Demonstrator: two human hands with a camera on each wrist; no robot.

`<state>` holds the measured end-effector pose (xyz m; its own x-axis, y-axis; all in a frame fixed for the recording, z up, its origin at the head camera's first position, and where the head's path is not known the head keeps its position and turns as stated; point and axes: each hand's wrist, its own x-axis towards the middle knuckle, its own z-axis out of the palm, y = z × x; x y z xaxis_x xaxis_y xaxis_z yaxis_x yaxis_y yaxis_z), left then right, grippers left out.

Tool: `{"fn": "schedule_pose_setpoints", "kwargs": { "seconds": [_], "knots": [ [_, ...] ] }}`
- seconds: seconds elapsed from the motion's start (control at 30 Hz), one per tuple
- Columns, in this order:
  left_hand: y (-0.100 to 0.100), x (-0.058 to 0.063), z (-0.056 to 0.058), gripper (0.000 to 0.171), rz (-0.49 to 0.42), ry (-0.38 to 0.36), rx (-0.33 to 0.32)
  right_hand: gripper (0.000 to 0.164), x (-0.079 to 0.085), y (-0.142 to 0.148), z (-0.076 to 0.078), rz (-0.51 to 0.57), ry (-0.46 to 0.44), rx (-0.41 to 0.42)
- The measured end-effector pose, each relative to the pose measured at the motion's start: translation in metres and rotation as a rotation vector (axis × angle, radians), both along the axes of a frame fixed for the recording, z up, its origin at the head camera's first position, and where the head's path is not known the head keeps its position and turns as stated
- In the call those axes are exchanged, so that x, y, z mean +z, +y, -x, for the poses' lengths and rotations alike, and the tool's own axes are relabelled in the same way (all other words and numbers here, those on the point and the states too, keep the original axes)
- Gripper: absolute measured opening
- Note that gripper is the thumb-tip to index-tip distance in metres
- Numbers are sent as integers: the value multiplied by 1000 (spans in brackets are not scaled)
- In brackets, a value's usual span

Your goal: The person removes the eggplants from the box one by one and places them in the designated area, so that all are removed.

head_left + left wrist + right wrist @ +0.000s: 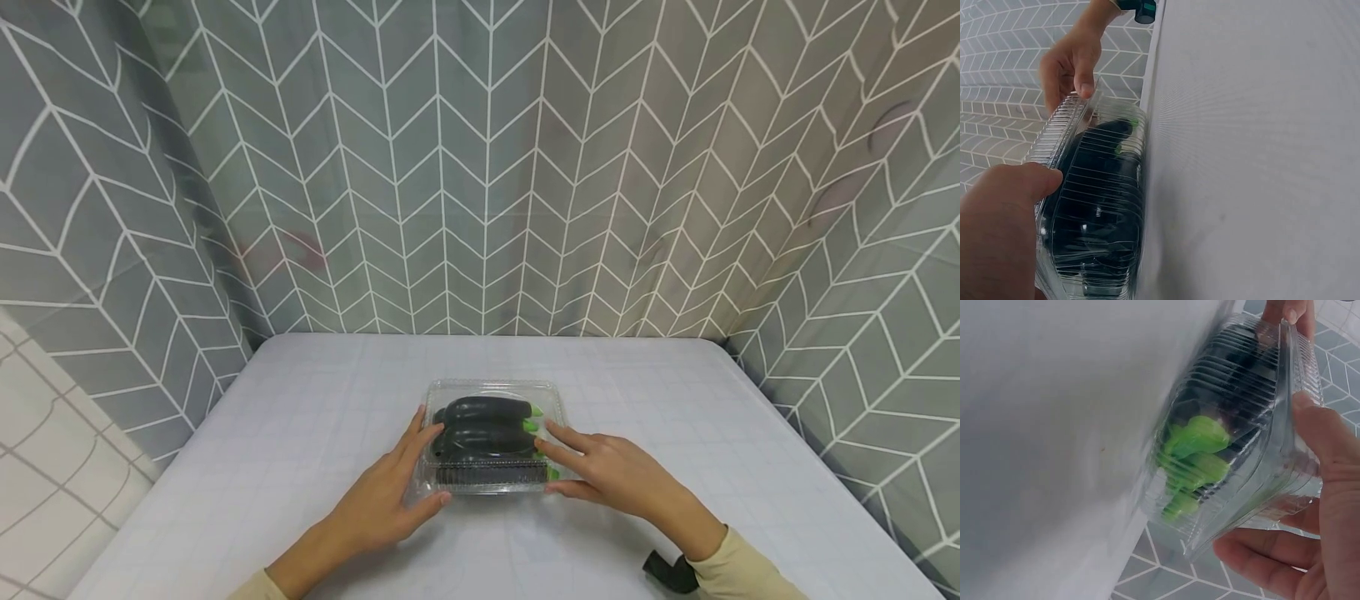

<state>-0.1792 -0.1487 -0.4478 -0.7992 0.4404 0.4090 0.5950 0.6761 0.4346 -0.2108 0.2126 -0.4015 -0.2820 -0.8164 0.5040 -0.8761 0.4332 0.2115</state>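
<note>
My head view looks forward and down, farther off; my wrist views sit close, sideways. These share the clear container (1066, 128) from opposite ends.

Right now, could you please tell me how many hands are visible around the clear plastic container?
2: the left hand is at the left side of the clear plastic container, and the right hand is at its right side. Neither is hidden in the head view.
</note>
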Motion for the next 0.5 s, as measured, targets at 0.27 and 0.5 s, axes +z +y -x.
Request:
{"fn": "schedule_pose_setpoints", "kwargs": {
  "seconds": [0.27, 0.5],
  "knots": [
    [0, -1, 0, 87, -1, 24, -11, 47, 1, -6, -2, 61, 21, 39],
    [1, 0, 0, 86, -9, 28, -19, 53, 5, -9, -11, -33, 25, -25]
  ]
}}
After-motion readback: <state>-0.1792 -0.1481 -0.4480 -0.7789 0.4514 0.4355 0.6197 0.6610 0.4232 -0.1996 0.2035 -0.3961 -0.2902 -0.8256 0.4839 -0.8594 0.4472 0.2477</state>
